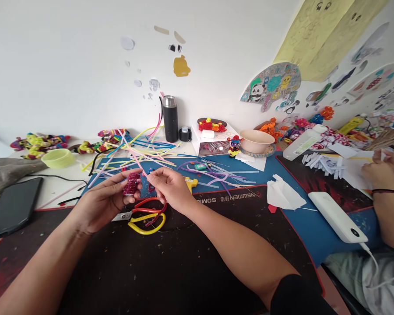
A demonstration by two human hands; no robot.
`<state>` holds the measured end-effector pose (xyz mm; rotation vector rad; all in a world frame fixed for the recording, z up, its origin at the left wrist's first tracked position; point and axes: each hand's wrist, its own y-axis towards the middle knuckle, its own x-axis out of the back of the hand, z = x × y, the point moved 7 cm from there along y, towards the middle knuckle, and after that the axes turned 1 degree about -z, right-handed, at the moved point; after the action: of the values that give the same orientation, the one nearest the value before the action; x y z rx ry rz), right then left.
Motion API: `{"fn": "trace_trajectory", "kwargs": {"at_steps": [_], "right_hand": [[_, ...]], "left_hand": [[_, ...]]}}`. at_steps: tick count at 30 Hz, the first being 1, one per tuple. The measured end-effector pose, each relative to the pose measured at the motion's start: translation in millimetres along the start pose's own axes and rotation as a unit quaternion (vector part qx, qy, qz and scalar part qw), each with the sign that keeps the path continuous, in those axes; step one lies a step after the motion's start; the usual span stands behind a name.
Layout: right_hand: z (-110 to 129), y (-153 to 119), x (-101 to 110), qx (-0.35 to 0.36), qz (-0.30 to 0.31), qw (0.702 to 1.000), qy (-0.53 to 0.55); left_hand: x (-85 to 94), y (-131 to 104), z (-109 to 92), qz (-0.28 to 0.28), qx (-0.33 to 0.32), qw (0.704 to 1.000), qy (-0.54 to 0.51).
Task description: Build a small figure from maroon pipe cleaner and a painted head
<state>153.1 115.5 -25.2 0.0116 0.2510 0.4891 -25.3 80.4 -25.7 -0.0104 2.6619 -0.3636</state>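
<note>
My left hand (113,189) is closed around a dark red, fuzzy coiled piece (131,184) that looks wound from pipe cleaner. To its right, my right hand (170,186) pinches the end of a pale pink pipe cleaner (141,165) close above the coiled piece. Whether the two pieces touch is hard to make out. A dark red strand (156,214) hangs below my right hand. Underneath both hands, scissors (146,229) with red and yellow handles lie on the black mat (144,271). Part of a yellow tool (191,183) shows behind my right wrist.
Loose pipe cleaners (144,148) spread across the blue mat behind my hands. A black thermos (170,120) stands by the wall. At left lies a phone (15,208); at right are a crumpled tissue (285,192), a white power bank (336,216) and another person's hands (382,173) with paper.
</note>
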Motion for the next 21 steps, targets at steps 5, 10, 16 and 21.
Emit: {"fn": "trace_trajectory", "kwargs": {"at_steps": [5,10,16,21], "right_hand": [[0.1,-4.7,-4.0,0.005,0.018,0.999,-0.049],[1.1,-6.2,-4.1,0.023,0.013,0.995,-0.100],[0.3,-5.2,-1.8,0.033,0.003,0.991,-0.131],[-4.7,-4.7,-2.1,0.020,0.009,0.991,-0.132]], "left_hand": [[1.4,-0.3,3.5,-0.005,-0.001,1.000,-0.001],[-1.3,0.5,11.7,0.003,0.006,1.000,0.014],[-0.9,0.4,14.3,-0.003,-0.004,1.000,0.024],[-7.4,-1.8,3.2,-0.005,-0.074,0.995,0.066]]}}
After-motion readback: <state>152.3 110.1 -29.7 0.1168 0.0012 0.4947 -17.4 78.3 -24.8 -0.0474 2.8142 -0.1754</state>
